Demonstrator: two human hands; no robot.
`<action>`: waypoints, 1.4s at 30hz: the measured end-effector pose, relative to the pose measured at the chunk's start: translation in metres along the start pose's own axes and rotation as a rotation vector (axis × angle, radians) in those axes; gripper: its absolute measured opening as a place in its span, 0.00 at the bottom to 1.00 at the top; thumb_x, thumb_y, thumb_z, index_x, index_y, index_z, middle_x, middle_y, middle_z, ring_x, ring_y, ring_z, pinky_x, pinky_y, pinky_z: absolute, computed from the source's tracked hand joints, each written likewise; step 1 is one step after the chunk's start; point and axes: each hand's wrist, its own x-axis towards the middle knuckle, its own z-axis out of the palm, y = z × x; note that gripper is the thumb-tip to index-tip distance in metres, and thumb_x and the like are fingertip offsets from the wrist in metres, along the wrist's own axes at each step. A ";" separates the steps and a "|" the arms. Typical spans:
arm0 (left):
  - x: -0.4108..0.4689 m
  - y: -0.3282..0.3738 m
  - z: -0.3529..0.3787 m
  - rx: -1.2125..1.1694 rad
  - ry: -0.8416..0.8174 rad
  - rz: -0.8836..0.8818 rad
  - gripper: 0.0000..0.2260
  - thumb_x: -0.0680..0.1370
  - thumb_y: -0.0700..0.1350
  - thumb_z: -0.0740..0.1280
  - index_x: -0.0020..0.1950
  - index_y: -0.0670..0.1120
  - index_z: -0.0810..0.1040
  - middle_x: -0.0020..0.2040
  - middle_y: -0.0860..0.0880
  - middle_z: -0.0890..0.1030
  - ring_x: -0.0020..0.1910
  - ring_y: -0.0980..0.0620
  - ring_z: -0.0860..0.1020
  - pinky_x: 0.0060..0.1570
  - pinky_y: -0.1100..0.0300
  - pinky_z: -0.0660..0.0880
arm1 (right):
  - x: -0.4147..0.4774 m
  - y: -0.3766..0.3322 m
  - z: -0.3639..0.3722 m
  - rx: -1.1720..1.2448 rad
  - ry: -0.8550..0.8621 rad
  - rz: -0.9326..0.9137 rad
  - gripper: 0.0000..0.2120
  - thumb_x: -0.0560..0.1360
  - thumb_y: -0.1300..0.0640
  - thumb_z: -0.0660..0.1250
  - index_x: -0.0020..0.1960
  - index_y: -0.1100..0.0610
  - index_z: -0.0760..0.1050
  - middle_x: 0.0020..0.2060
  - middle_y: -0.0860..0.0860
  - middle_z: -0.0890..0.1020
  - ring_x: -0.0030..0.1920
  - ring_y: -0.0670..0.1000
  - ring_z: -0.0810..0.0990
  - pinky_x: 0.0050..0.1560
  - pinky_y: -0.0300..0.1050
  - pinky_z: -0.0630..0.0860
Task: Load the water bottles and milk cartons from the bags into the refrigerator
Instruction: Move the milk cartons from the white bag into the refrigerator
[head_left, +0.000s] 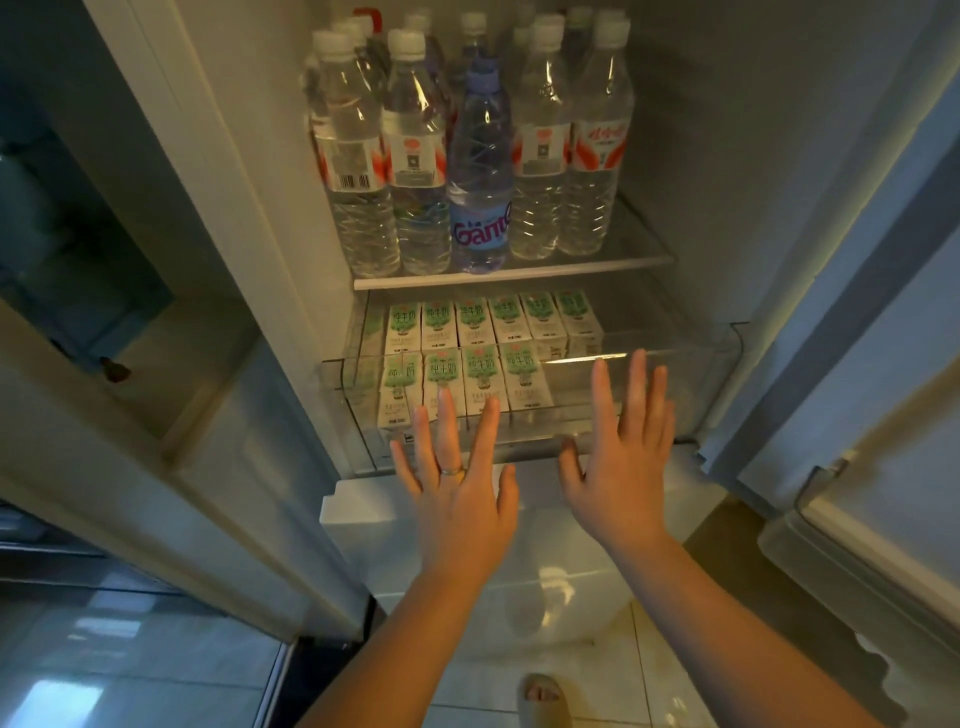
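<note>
Pale tiles (649, 649) are lying nearest, with one foot in a slipper (543, 699) standing on them. Two bare forearms are reaching from there into the open refrigerator (727, 156). The left hand (457, 499), wearing a ring (452, 471), and the right hand (623, 467) are holding nothing. Their fingers are straight and spread, palms facing forward, side by side but apart, just before a clear plastic drawer (691, 395). Whether the fingertips are touching its front cannot be told.

Inside the drawer, green-and-white milk cartons (483, 379) are standing upright in packed rows, leaving a gap at the right. Above, on a glass shelf (514, 273), water bottles (540, 156) are crowding together, one blue-tinted bottle (480, 171) among the clear ones.

The loaded drawer is probably heavy, calling for an even push from both palms. The cartons are likely stiff yet dentable, best taken by their flat sides. The bottles are likely heavy, smooth and thin-walled, best gripped around the labelled middle.
</note>
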 end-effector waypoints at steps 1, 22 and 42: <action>0.001 0.000 0.003 0.001 0.016 -0.005 0.37 0.76 0.54 0.66 0.80 0.56 0.49 0.81 0.44 0.44 0.79 0.38 0.47 0.72 0.32 0.51 | 0.001 0.003 0.004 0.010 0.012 -0.009 0.43 0.73 0.52 0.67 0.80 0.53 0.46 0.79 0.58 0.45 0.78 0.62 0.41 0.74 0.67 0.50; 0.093 0.000 0.052 0.043 -0.311 -0.208 0.37 0.79 0.58 0.60 0.78 0.61 0.37 0.77 0.51 0.27 0.77 0.44 0.31 0.75 0.37 0.48 | 0.088 0.024 0.077 0.145 -0.124 -0.003 0.46 0.71 0.55 0.69 0.80 0.49 0.45 0.79 0.55 0.42 0.78 0.61 0.40 0.75 0.67 0.53; 0.084 -0.015 0.008 -0.200 -0.428 -0.247 0.31 0.79 0.62 0.59 0.79 0.62 0.49 0.81 0.56 0.47 0.79 0.55 0.41 0.77 0.47 0.48 | 0.078 0.028 0.047 0.349 -0.259 0.010 0.35 0.73 0.51 0.59 0.79 0.46 0.54 0.79 0.49 0.51 0.79 0.55 0.50 0.74 0.65 0.54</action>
